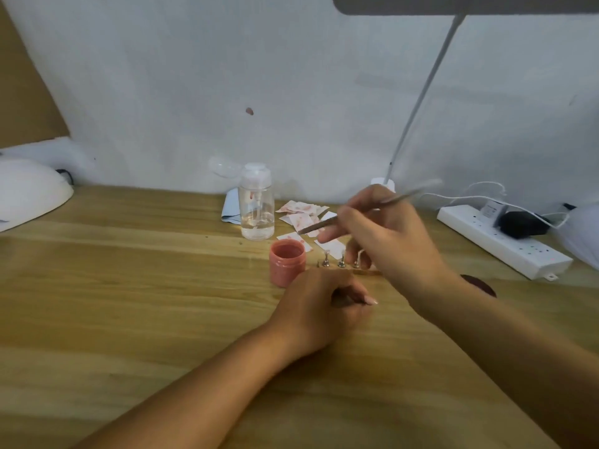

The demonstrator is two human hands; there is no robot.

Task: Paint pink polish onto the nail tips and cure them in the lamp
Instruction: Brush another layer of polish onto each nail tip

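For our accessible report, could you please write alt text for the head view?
The right hand holds a thin brush near an open pink polish jar and small nail-tip stands on a wooden table; the left hand rests by the jar.

One jar (287, 265), one bottle (256, 205), one brush (319, 225), three stands (341, 261) showing, one cure lamp (29, 192) at nine o'clock, one strip (505, 241) at three.

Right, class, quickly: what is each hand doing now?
Left hand: fingers curled, on the table; hold cannot be told.
Right hand: pinching the nail brush.
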